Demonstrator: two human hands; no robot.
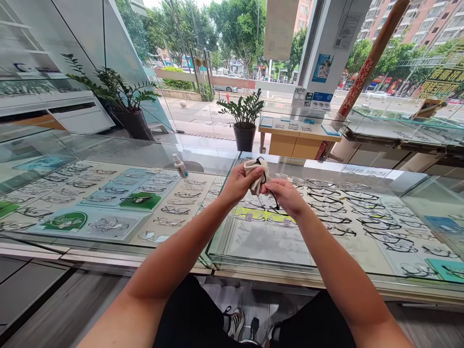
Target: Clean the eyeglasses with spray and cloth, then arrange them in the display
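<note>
My left hand (242, 180) is closed around a pale, crumpled cloth (256, 185), thumb pressed over it. A pair of dark-framed glasses (274, 199) is partly wrapped in the cloth; one dark piece sticks out at the top and a temple arm hangs below. With its fingers pinched, my right hand (285, 192) grips the glasses near the cloth's right side. Both hands are over the glass display counter (250, 247). The lenses are mostly hidden by the cloth and fingers.
A white spray bottle (180, 166) stands on the counter to the left. Many eyeglasses (176, 210) lie in rows under the glass. Potted plants (244, 126) and a low wooden cabinet (297, 141) stand beyond the counter, before the shop window.
</note>
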